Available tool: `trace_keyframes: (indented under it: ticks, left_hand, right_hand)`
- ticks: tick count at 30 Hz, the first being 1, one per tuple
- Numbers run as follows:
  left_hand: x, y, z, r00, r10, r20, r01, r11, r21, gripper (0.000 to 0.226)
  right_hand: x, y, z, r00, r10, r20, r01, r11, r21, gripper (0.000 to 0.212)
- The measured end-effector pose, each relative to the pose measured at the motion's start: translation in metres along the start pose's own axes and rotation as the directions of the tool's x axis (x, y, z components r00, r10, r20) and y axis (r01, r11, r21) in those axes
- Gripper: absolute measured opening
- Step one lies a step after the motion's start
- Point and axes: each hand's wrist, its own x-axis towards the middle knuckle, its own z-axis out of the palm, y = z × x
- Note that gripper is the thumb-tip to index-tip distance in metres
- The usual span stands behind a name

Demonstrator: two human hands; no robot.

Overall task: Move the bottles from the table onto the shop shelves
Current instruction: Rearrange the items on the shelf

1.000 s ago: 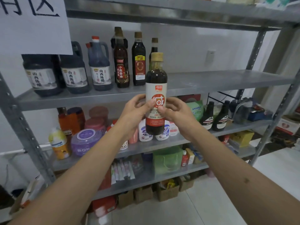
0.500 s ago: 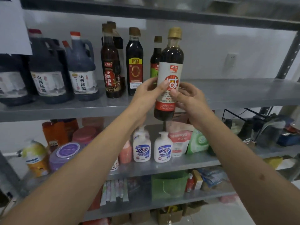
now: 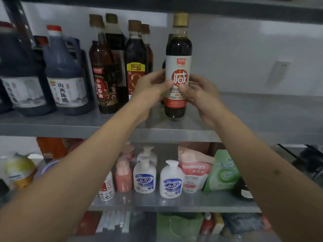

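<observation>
Grey metal runs across the view as the upper shelf (image 3: pixel 262 116), carrying from the left two big dark vinegar jugs (image 3: pixel 67 74), then a row of tall dark sauce bottles (image 3: pixel 104 70), and to their right the bottle with the white and red label (image 3: pixel 178 67), which stands upright with its base on or just above the shelf. The left hand (image 3: pixel 152 88) wraps its fingers round the label from one side and the right hand (image 3: pixel 202 95) grips it from the other, thumbs meeting on the front. The step in hand looks like setting this bottle down beside the row; next it wants settling flat and square, then both hands easing off without tipping it. Half a second ago the bottle hung in front of the shelf edge, its base below the shelf line; now it has been lifted and carried in over the shelf, and the view has drawn closer.
</observation>
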Motion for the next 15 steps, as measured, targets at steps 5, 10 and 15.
trace_keyframes:
  ticks: [5, 10, 15]
  left_hand:
    - [0.024, -0.010, 0.000, 0.999, -0.042, -0.018, 0.043, 0.998, 0.050, 0.050]
    - [0.040, -0.017, -0.003, 0.999, -0.024, -0.031, 0.027, 0.992, 0.122, 0.050]
    - [0.046, -0.026, -0.001, 0.998, 0.013, -0.054, -0.003, 0.983, 0.183, 0.048]
  right_hand:
    - [0.025, 0.016, 0.006, 0.999, 0.045, 0.001, -0.045, 0.999, 0.018, 0.051]
    - [0.041, 0.025, 0.012, 0.999, 0.053, -0.004, -0.053, 0.998, 0.038, 0.051]
    - [0.045, 0.026, 0.016, 0.999, 0.046, -0.001, -0.046, 0.999, 0.020, 0.054]
